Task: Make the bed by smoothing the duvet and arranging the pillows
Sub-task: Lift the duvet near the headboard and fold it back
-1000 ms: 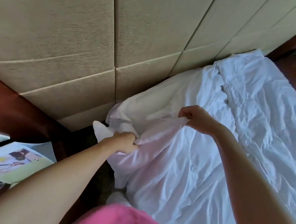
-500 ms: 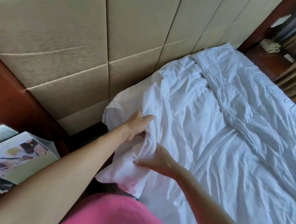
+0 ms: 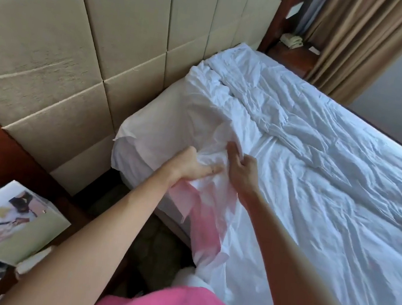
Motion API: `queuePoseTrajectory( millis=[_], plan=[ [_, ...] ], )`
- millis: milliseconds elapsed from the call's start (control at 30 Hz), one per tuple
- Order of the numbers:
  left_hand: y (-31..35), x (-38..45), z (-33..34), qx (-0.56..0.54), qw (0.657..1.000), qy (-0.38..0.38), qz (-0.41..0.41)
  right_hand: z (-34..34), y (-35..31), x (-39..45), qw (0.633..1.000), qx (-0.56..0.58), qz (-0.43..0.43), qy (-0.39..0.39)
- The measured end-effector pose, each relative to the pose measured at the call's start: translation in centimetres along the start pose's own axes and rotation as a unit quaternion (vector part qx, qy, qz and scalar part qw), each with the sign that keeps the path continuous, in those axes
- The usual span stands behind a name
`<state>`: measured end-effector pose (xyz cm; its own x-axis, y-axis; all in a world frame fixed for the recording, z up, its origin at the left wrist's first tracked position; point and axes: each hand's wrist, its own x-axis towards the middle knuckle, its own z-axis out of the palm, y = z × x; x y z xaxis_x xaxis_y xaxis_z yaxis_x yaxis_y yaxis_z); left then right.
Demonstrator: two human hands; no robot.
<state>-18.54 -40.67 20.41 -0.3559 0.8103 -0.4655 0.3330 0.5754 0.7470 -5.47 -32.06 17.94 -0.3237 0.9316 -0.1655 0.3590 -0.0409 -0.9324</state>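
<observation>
One bed, with one white duvet (image 3: 321,184) spread over it. One pillow (image 3: 162,125) at the near corner by the headboard; whether more lie under the rumpled cloth cannot be told. One padded headboard (image 3: 78,54), made of many beige panels. Two hands on the bedding: one left hand (image 3: 192,166), one right hand (image 3: 241,172). One curtain (image 3: 364,46). One telephone (image 3: 292,40) on one far bedside table (image 3: 293,59). One printed magazine (image 3: 4,224) at the near side.
</observation>
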Motion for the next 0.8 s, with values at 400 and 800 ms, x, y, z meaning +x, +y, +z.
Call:
queuePoseTrajectory(
  millis=[400, 800],
  plan=[
    [6.3, -2.3, 2.4, -0.067, 0.96, 0.237, 0.136, -4.7, 3.2, -7.3, 0.966, -0.039, -0.118, -0.228],
    [10.3, -1.1, 7.8, 0.104, 0.965, -0.032, 0.237, -11.2, 4.8, -5.6, 0.989, 0.074, -0.096, -0.085]
  ],
)
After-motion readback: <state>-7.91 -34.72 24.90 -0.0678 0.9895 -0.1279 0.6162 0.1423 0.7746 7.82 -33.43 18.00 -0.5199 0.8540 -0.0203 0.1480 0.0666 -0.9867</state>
